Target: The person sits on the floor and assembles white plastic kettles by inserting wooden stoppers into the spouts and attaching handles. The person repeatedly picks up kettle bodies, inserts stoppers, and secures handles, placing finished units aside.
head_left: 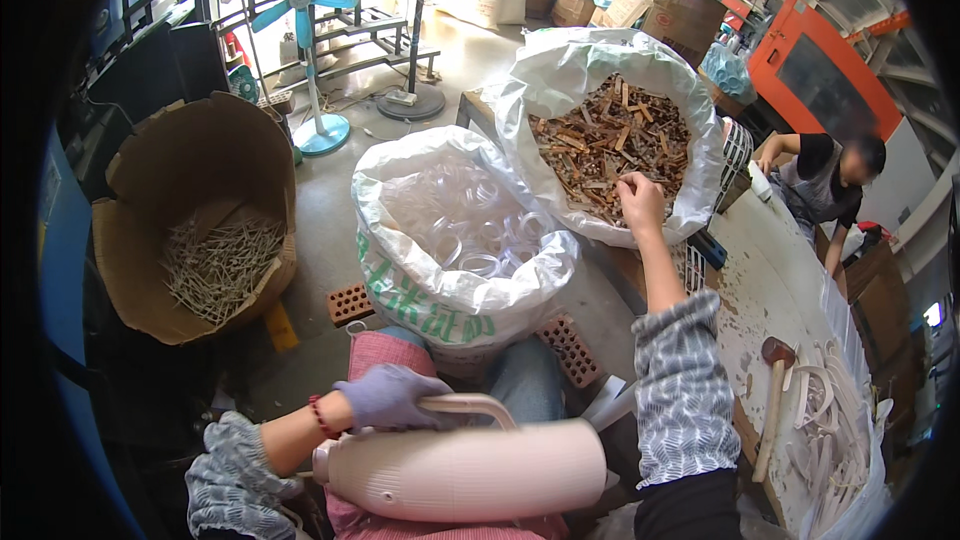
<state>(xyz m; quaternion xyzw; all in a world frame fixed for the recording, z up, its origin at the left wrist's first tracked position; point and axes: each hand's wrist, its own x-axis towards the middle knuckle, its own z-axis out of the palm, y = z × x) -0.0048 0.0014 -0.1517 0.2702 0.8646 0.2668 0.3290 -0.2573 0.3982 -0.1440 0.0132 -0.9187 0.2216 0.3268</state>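
Across my lap lies a pale pink vacuum jug (465, 472) on its side, its handle uppermost. My left hand (390, 397), in a lavender glove, is closed at one end of that handle. My bare right hand (640, 202) reaches over a white woven sack (515, 110) filled with small brown strips and bits (625, 135). Its fingers are pinched together, and whatever they hold is too small to make out. Between the jug and that sack stands another white sack (400, 290), full of clear plastic rings (470, 225).
At left is a big cardboard drum (130, 270) with thin pale sticks. A mallet (772, 395) and pale curved strips (835, 430) lie on the right-hand table (745, 310). Perforated bricks (568, 350) flank the ring sack. Behind are a blue fan (302, 0) and a co-worker (820, 180).
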